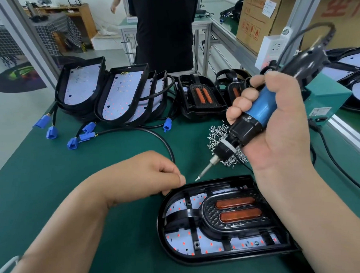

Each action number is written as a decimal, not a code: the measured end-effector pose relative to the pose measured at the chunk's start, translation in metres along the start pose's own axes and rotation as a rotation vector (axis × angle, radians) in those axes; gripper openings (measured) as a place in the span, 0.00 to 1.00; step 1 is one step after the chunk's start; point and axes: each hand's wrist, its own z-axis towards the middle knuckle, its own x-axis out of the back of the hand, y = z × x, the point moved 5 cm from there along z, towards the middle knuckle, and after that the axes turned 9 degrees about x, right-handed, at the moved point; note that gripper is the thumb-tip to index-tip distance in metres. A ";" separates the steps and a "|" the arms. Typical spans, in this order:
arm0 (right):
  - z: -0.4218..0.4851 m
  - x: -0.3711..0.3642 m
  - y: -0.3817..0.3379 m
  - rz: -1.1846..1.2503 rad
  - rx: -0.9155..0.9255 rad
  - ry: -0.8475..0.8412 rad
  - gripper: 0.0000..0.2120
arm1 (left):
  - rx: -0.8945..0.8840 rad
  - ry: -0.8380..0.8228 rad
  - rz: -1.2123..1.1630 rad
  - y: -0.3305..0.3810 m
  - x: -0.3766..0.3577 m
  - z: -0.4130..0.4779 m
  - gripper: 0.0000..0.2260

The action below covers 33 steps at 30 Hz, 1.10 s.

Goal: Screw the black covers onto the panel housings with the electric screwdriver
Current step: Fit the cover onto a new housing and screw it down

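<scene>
Closest to me, the nearest panel housing lies flat on the green mat, rounded end toward my left. A black cover is seated inside it, and I can see the white board with its red dots through the cover's open ribs. Two orange strips sit in the cover's raised middle. My right forearm crosses the housing's right end and hides that corner. My left hand rests just beside the housing's upper-left rim with fingers curled and thumb pressed to forefinger. I cannot tell whether anything is pinched there. My right hand is wrapped firmly round the blue body of the electric screwdriver, which is tilted with its bit tip just above the housing's top edge, near the left fingertips. Behind the tool is a loose heap of small screws, partly hidden by its nose. A black cable loops across the mat toward blue connectors. Farther back, open housings lean stacked together on the left, with covered housings to their right. A teal box stands behind my fist. Beyond the bench a person in black stands, with cardboard boxes to the right.
</scene>
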 end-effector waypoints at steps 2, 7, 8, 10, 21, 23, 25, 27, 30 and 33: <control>-0.008 -0.011 0.004 -0.035 -0.008 -0.090 0.05 | -0.003 -0.039 0.022 -0.002 0.001 -0.004 0.09; -0.023 -0.023 0.014 -0.123 -0.024 -0.220 0.07 | -0.047 -0.059 -0.015 -0.001 0.001 -0.007 0.07; -0.025 -0.025 0.016 -0.135 -0.026 -0.233 0.09 | -0.051 -0.064 -0.016 0.000 0.001 -0.007 0.07; -0.027 -0.027 0.018 -0.152 -0.022 -0.254 0.11 | -0.050 -0.071 -0.004 -0.001 0.000 -0.008 0.07; -0.031 -0.030 0.017 -0.192 0.007 -0.299 0.04 | -0.057 -0.095 -0.020 -0.001 -0.001 -0.008 0.07; -0.031 -0.030 0.018 -0.195 0.006 -0.307 0.05 | -0.059 -0.097 -0.020 -0.001 -0.001 -0.008 0.07; -0.031 -0.031 0.018 -0.200 0.000 -0.316 0.08 | -0.057 -0.099 -0.030 -0.001 -0.001 -0.008 0.08; -0.031 -0.032 0.019 -0.206 -0.003 -0.322 0.09 | -0.056 -0.100 -0.035 -0.002 -0.002 -0.007 0.09; -0.031 -0.032 0.019 -0.213 -0.003 -0.322 0.09 | -0.058 -0.105 -0.036 -0.002 -0.002 -0.007 0.10; -0.031 -0.033 0.019 -0.222 -0.003 -0.320 0.09 | -0.060 -0.104 -0.033 -0.002 -0.002 -0.006 0.10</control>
